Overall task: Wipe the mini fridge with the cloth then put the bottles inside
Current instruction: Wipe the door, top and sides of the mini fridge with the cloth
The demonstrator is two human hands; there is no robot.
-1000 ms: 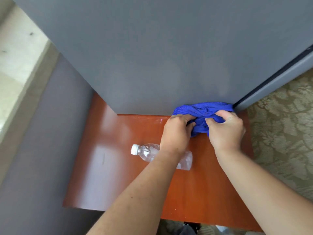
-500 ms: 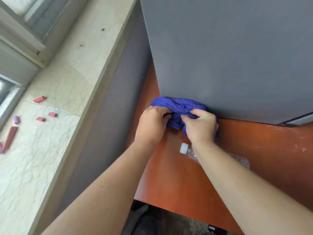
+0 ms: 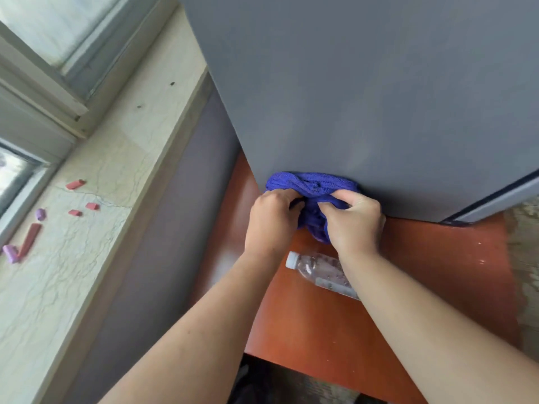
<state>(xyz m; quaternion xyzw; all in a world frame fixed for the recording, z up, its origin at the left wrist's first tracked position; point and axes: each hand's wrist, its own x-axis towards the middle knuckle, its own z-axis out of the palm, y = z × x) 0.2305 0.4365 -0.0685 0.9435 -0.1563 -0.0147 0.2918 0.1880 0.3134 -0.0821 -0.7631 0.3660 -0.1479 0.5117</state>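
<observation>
Cloth [image 3: 312, 185] has slid left along the fridge [image 3: 364, 97] base and is now at its left corner, against the grey side. Left hand [image 3: 271, 220] and right hand [image 3: 354, 223] grip it, fingers curled into the folds. Bottle [image 3: 318, 271] lies on worktop [image 3: 423, 287], just nearer.

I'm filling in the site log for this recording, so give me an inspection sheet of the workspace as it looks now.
Surface: glossy reddish wooden table.
Job's things: grey mini fridge stands on the table; blue cloth bunched against its lower edge; one clear bottle with a white cap lies on its side, partly under the right forearm.
Clutter: pink and purple pieces on the marble windowsill.
Grippers: left hand and right hand both grip the cloth.
Cables: nothing seen.
Surroundings: window at left, patterned carpet at right.
</observation>
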